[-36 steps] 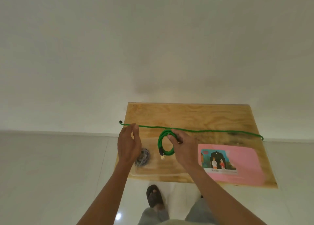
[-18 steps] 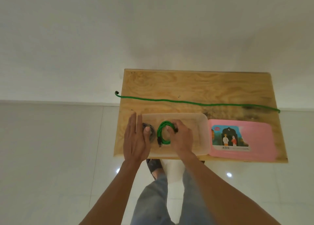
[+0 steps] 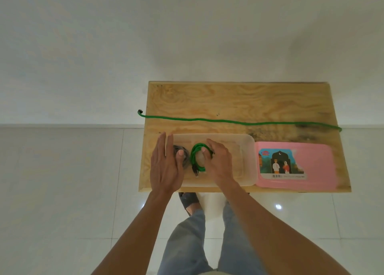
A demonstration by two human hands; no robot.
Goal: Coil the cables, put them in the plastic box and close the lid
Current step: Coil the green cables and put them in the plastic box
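Head view shows three cables, one box, one lid and two hands. At the left end of the clear box (image 3: 247,160) the left hand (image 3: 165,166) lies flat, fingers straight and close together, thumb tip on the grey coil (image 3: 182,156) inside the box. Just right of it, also inside, the green coil (image 3: 197,158) is pinched by the right hand (image 3: 220,162), thumb through the loop and fingers curled over its far side. The box's right half holds nothing visible. Touching the box's right wall, the pink lid (image 3: 315,166) lies flat with a picture label on it. Behind both, a straight green cable (image 3: 228,121) runs across the table (image 3: 228,100), its left plug past the left edge and its right end at the right edge. The table's far strip is bare wood; box and lid sit along the near edge. White wall behind, pale glossy floor tiles around.
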